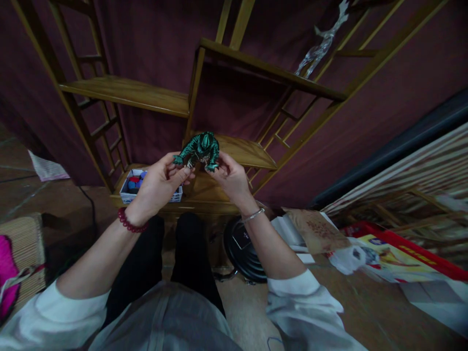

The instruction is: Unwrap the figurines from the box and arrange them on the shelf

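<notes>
A shiny dark green figurine (204,145), shaped like a crouching ape-like creature with ridged arms, is held up between my two hands in front of the wooden shelf unit. My left hand (161,178) pinches its left side, with thumb and fingers closed near the figure's outstretched hand. On the other side my right hand (229,175) grips it by the arm, its fingertips partly hidden behind the figurine. Below and behind my left hand stands a white basket (127,196) holding red, blue and purple pieces.
Wooden shelves (131,94) rise ahead against a dark red curtain. A clear glass deer-like ornament (321,46) stands on the upper right shelf. Near my legs sits a black round object (243,251). Papers, a plastic bag (347,258) and a red-yellow box (398,256) lie at right.
</notes>
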### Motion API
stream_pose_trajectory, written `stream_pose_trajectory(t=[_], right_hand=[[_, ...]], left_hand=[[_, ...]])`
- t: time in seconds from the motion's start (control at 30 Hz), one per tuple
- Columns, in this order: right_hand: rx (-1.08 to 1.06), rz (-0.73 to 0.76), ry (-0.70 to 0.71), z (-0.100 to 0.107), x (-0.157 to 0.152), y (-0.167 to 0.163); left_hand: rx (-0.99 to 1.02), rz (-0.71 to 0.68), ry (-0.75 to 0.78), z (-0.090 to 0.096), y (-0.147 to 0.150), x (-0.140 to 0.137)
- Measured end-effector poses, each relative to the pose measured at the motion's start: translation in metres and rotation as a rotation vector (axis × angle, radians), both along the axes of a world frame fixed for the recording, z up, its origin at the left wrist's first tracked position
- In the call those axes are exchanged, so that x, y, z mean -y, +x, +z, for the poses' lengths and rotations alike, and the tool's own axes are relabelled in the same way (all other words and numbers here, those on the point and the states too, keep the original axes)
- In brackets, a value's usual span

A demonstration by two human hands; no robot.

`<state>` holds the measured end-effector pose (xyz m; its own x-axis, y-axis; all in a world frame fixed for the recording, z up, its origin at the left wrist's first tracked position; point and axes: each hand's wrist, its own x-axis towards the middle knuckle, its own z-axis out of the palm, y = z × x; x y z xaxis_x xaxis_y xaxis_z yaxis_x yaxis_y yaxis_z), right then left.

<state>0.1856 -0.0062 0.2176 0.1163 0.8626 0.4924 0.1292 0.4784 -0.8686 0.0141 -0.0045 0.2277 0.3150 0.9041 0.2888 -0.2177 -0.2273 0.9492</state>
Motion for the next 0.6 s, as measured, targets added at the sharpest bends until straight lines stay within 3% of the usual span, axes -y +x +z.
stream_pose_trajectory(t=[0.37, 0.6], right_hand=[[0.12, -0.031, 0.013, 0.031, 0.004, 0.035], [0.083, -0.104, 0.023, 0.031, 0.0, 0.054]], left_hand=[[0.019, -0.13, 0.025, 0.016, 0.031, -0.014], [-0.018, -0.164, 0.053, 0.031, 0.051, -0.021]])
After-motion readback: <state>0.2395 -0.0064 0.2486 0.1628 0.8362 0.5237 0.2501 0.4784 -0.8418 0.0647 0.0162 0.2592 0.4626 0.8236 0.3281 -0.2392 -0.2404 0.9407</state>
